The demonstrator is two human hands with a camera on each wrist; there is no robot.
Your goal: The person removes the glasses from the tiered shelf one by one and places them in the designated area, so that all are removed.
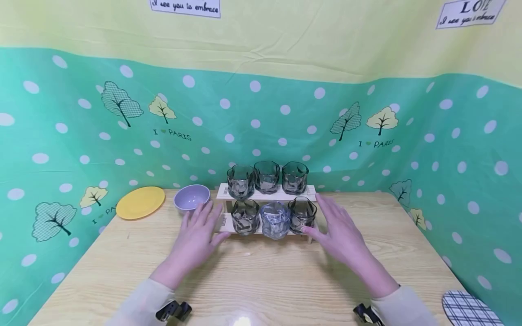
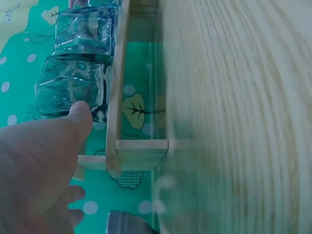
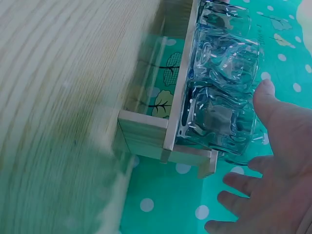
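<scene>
Grip: your left hand (image 1: 197,240) and right hand (image 1: 342,235), both spread, holding nothing, flanking six glasses (image 1: 275,221) on a two-tier rack (image 3: 142,132); contact unclear. Handling: glasses probably rigid, slippery, fragile; grasp round the sides. Margins: rack edges close; room toward you on the tabletop (image 1: 261,280).

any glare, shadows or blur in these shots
Head view: white glare on the wooden table near the bottom, soft shadows beside the left hand and right hand; left wrist view: table hazy low down; right wrist view: glints on the glass tumblers, table hazy at lower left.
</scene>
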